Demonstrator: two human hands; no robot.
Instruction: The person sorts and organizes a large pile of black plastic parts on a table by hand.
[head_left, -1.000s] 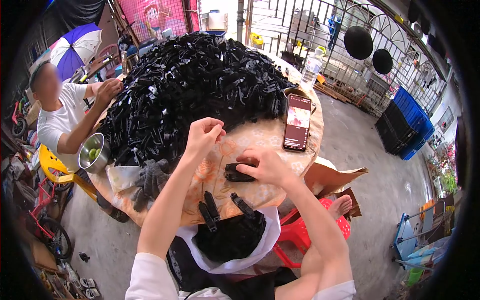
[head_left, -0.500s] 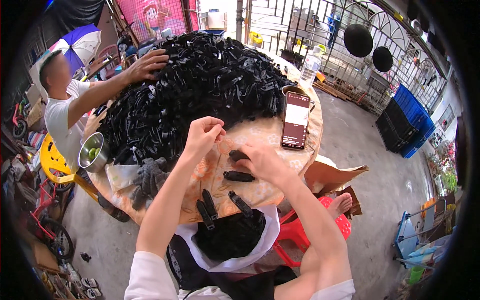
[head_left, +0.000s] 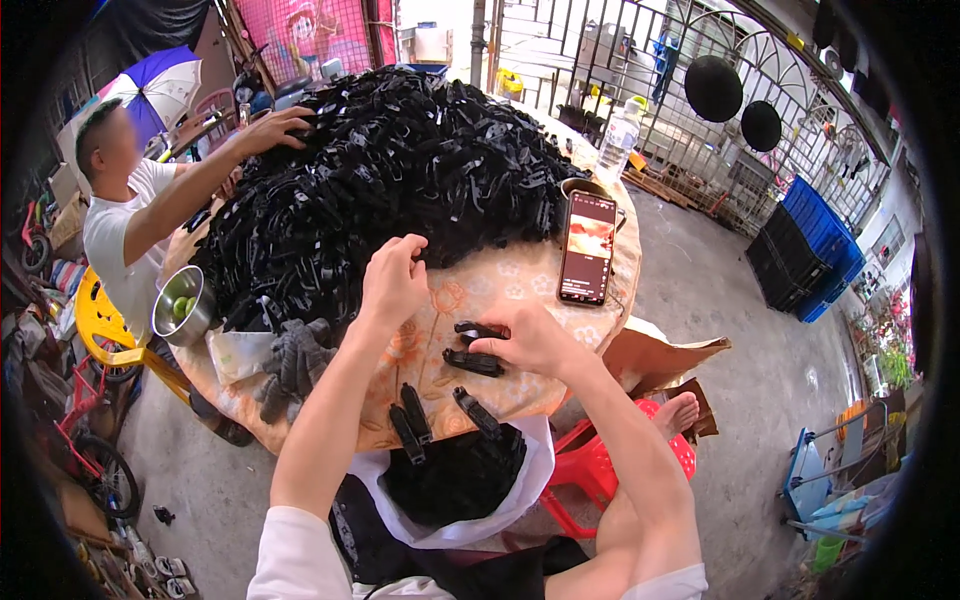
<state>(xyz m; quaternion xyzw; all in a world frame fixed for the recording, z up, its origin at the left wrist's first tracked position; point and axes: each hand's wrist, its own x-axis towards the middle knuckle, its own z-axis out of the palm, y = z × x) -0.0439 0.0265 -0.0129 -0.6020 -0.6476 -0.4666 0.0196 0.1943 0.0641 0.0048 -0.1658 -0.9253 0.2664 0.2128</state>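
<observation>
My right hand [head_left: 528, 338] has its thumb and fingers closed on a small black plastic piece [head_left: 478, 329] just above the tablecloth. Right below it lies another dark oblong piece [head_left: 473, 362], close to my thumb. My left hand [head_left: 393, 282] is at the near edge of a large heap of black plastic pieces [head_left: 400, 160], its fingers loosely bent with the tips apart and nothing visible in them. Near the table's front edge rest a pair of black pieces [head_left: 410, 424] and a single one [head_left: 477, 412]. What the pieces are exactly is too small to tell.
A white sack [head_left: 540, 470] holding black pieces hangs open below the table edge. A phone [head_left: 588, 250] leans on a cup at right, near a bottle [head_left: 618, 140]. Grey gloves [head_left: 297, 360] and a metal bowl [head_left: 184, 305] lie left. Another person [head_left: 130, 215] reaches into the heap.
My left hand has moved slightly left, its fingertips parting. My right hand has shifted a little right and down, nearer the lower piece. The other person's hand has drawn back slightly left.
</observation>
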